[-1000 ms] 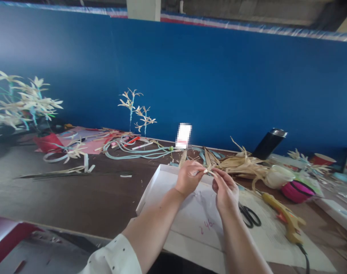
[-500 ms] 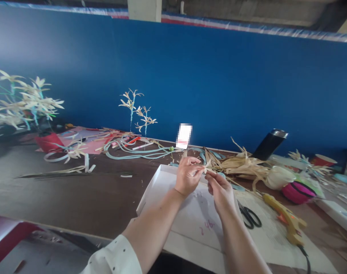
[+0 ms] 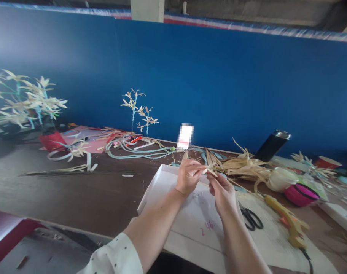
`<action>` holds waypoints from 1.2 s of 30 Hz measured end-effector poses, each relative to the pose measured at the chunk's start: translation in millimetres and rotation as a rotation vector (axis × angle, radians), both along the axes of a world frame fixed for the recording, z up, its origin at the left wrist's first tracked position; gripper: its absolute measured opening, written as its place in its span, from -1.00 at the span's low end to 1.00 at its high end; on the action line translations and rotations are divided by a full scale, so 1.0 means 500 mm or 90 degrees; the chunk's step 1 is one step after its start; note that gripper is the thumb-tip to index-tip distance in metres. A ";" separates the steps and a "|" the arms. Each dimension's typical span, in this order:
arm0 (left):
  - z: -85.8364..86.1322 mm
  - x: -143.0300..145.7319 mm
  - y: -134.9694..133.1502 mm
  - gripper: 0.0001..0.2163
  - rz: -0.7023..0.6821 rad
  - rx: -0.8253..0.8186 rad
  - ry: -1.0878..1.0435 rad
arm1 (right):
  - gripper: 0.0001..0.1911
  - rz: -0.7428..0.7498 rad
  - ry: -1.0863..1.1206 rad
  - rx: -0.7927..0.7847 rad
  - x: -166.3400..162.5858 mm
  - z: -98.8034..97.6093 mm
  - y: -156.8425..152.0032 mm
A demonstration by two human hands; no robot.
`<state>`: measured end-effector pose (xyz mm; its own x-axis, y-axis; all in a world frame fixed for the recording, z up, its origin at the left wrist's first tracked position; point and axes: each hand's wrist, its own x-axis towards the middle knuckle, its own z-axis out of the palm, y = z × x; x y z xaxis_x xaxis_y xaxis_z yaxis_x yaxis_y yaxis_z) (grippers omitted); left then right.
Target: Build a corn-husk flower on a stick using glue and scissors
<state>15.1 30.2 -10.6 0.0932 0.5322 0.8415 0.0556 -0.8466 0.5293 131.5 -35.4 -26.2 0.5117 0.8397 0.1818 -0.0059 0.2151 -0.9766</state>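
Both my hands meet over a white shallow box point(image 3: 159, 182) on the brown table. My left hand point(image 3: 188, 176) is closed, its fingertips pinching a small pale straw flower piece point(image 3: 210, 170). My right hand point(image 3: 222, 191) is closed too, pinching the same straw piece from the right and below. Thin dry petals stick out between the two hands. A white sleeve with dark dots covers my left forearm near the bottom edge.
Black scissors point(image 3: 252, 219) and a yellow glue gun point(image 3: 289, 222) lie right of the box. A heap of dry husks point(image 3: 244, 165), a pink round thing point(image 3: 300, 189) and a black flask point(image 3: 272, 145) sit behind. Finished straw flowers point(image 3: 135, 104) stand by the blue wall; light blue strips point(image 3: 133, 152) lie left.
My right hand rose slightly and closed in on the straw piece; the left hand stayed almost in place. The camera drifted a little to the left.
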 end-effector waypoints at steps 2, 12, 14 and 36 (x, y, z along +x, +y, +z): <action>-0.001 0.000 0.000 -0.88 -0.002 -0.004 0.005 | -0.60 -0.006 -0.001 0.012 -0.004 0.007 -0.004; -0.006 0.009 -0.005 -0.86 -0.033 -0.048 0.029 | -0.52 -0.083 -0.074 -0.030 -0.019 0.034 -0.012; -0.007 0.010 -0.006 -0.86 -0.046 -0.051 0.030 | -0.52 -0.091 -0.107 -0.043 -0.023 0.039 -0.015; -0.007 0.006 -0.010 -0.77 0.017 0.008 0.165 | -0.59 -0.161 -0.322 -0.024 -0.014 0.033 -0.015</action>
